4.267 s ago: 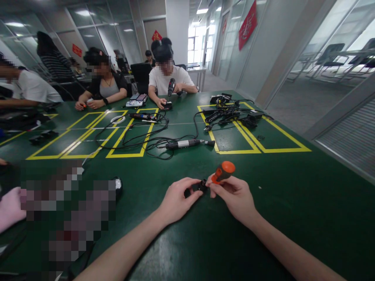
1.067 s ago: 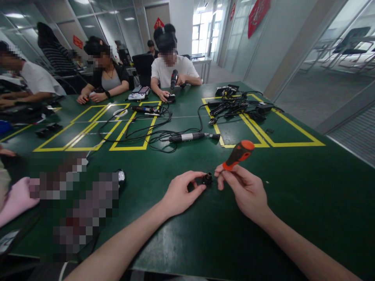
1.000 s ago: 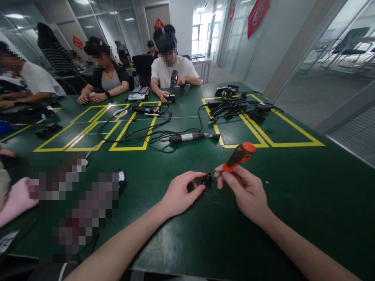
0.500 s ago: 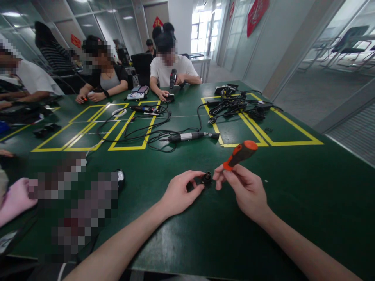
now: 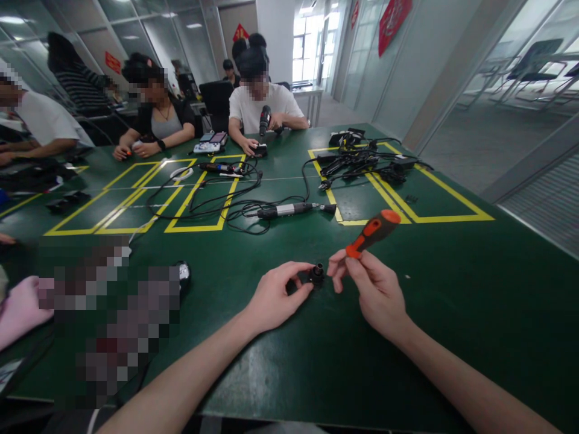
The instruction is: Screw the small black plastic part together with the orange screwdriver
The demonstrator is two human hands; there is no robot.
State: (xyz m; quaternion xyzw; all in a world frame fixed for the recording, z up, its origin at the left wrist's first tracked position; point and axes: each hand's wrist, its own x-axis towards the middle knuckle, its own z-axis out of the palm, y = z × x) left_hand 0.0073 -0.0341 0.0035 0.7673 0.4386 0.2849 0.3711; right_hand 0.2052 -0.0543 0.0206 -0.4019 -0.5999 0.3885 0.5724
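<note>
On the green table [image 5: 280, 374] stands a small black round part [image 5: 316, 275] with a short upright neck. My left hand [image 5: 281, 296] pinches it from the left between thumb and fingers. To its right, my right hand [image 5: 377, 289] grips a screwdriver [image 5: 374, 234] with an orange and dark handle. The handle tilts up and to the right, its butt end high. I cannot make out the shaft or tip, which the fingers seem to hide. The fingertips of the right hand are close to the black part but apart from it.
Beyond my hands lies a corded electric screwdriver [image 5: 284, 210] with a loose cable. A heap of black cables [image 5: 362, 160] sits at the back right among yellow tape outlines. A co-worker opposite holds a power drill [image 5: 265, 120]. Blurred-out objects [image 5: 136, 319] lie to my left.
The view has shifted slightly. The screwdriver handle leans a little further right and looks slightly turned in my right hand. My left hand keeps its hold on the black part.
</note>
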